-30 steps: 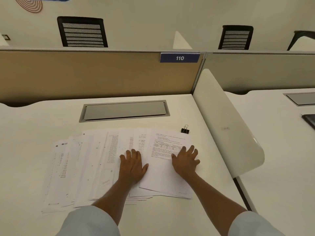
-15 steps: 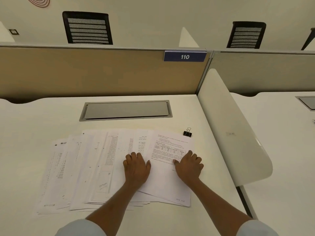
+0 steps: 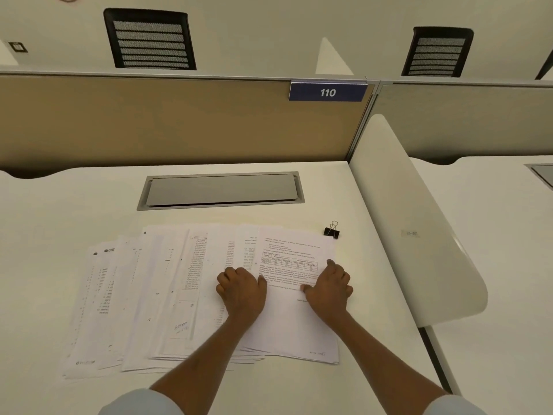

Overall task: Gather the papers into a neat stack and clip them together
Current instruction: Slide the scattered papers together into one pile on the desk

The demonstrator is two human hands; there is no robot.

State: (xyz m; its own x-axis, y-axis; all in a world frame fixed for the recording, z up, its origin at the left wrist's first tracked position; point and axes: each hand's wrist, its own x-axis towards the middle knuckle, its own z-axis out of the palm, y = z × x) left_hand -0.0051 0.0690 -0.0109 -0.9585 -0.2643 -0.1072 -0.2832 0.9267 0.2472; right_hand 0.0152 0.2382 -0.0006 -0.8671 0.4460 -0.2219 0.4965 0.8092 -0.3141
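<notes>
Several printed papers lie fanned out and overlapping across the white desk. The top sheet, printed with text and a small table, lies at the right end of the fan. My left hand rests on the papers at the top sheet's left edge, fingers curled under. My right hand sits on the right half of the top sheet, fingers also curled, thumb flat on the paper. No sheet is lifted. A black binder clip stands on the desk just beyond the top sheet's far right corner, untouched.
A grey cable hatch is set into the desk behind the papers. A tan partition with a blue "110" sign closes the back. A white curved side divider borders the right. Black chairs stand beyond the partition.
Both hands went from flat with spread fingers to curled fists on the papers and drew slightly toward me. The papers and clip have not visibly moved.
</notes>
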